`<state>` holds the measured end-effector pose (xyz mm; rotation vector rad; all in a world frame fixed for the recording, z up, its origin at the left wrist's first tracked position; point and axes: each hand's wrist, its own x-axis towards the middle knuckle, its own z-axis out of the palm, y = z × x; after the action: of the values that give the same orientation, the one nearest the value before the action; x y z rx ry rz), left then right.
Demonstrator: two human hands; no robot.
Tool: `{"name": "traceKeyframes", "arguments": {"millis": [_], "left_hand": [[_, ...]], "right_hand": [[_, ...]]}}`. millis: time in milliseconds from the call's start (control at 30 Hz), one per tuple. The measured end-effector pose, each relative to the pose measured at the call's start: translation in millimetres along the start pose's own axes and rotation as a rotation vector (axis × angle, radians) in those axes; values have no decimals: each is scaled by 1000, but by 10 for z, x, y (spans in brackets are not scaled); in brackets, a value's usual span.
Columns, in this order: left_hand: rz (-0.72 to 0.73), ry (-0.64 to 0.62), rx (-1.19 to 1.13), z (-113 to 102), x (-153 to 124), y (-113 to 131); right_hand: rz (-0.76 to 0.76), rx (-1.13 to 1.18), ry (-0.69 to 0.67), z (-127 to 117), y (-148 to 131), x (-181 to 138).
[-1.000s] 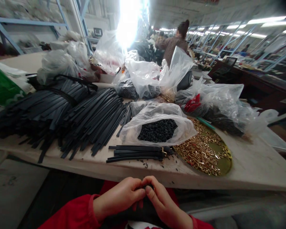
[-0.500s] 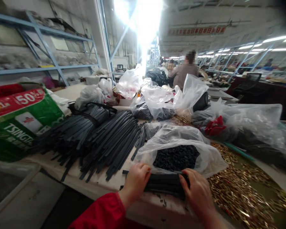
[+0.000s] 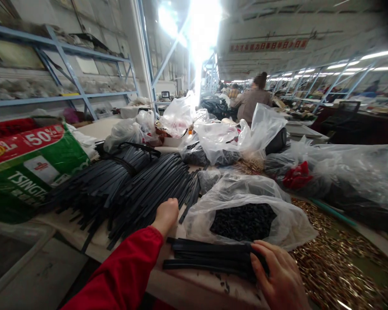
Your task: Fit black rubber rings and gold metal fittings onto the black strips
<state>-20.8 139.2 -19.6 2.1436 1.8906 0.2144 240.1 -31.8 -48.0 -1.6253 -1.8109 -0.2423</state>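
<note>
Close to the table's front edge lies a small stack of flat black strips (image 3: 210,257). My right hand (image 3: 276,271) is wrapped round the stack's right end. A fist shape shows on my left hand (image 3: 167,215), at the right side of a large spread pile of long black strips (image 3: 148,185); the fingertips and anything in them are hidden. Just behind the small stack sits an open clear plastic bag (image 3: 197,215) with many small black pieces (image 3: 244,221) inside.
Gold-coloured metal pieces (image 3: 336,258) are heaped at the right. More clear bags (image 3: 216,135) stand behind, one with red cloth (image 3: 297,175). A green and red printed bag (image 3: 35,168) is at the left. Farther back, a person (image 3: 252,103) faces away. Blue shelving (image 3: 67,64) lines the wall.
My left hand has let go of the small stack and moved up and left to the large strip pile. My right hand stays at the stack's right end. The view has shifted slightly.
</note>
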Motion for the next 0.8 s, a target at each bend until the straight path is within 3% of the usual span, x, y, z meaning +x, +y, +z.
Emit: {"name": "traceKeyframes", "arguments": {"millis": [100,200,333,400,533,633,733,800], "left_hand": [[83,-49,-139,-206,-256,35],[194,-199,-299,-381,-672,64],[140,-680,-787,-421,-1257,59],[101,-813,-897,-376,-1460,57],[31,-945,-1064,-260,-1614,161],[24,-966,-1156,-195,-1561,323],[12,-873,-1157,-135,-1457,444],[-8,-856,-1147,-91,-1396,472]], "right_hand": [[126,152,-39,-95,-143,-6],[394,433,-135,-164,-313,79],[689,992,-212,-189,-445,322],[753,1109,-220,-181,-467,421],[765,1079,-267,-138,-557,459],[713,997,-401,-71,-618,428],[505,591,-538,10,-479,492],[385,292,-551,61,-246,609]]}}
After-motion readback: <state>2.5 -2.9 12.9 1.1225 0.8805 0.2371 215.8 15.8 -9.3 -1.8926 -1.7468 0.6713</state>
